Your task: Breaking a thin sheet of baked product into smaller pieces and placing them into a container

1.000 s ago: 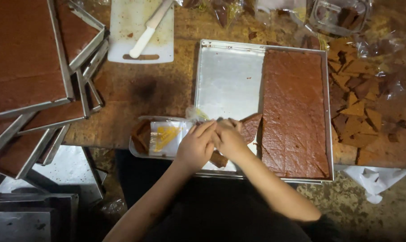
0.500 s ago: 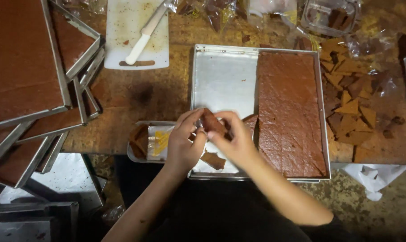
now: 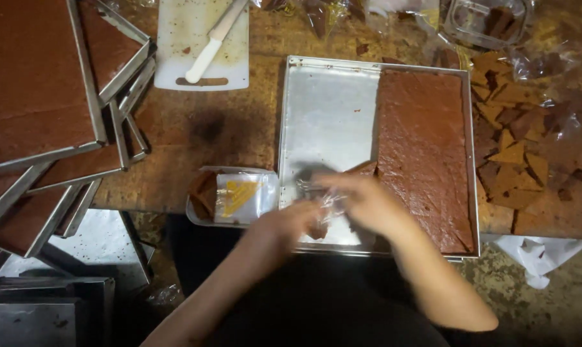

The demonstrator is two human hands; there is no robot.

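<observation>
A metal tray (image 3: 329,109) lies on the wooden table, its right half covered by a brown slab of sweet (image 3: 423,148). Both my hands work over the tray's near edge and are blurred. My left hand (image 3: 291,218) and my right hand (image 3: 361,199) together hold a clear plastic wrapper (image 3: 320,196) around a brown triangular piece. Another brown triangle (image 3: 363,169) lies on the tray just beyond my right hand. A small container (image 3: 236,196) with wrapped pieces and a yellow-marked wrapper sits left of my left hand.
Stacked trays of brown slab (image 3: 40,96) fill the left side. A white cutting board (image 3: 201,45) with a white-handled knife (image 3: 207,48) lies at the back. Cut brown triangles (image 3: 516,154) are piled at the right. A clear plastic box (image 3: 490,22) stands at the back right.
My hands have dropped back toward the tray's near edge and spread slightly, pulling the clear wrapper between them around the piece.
</observation>
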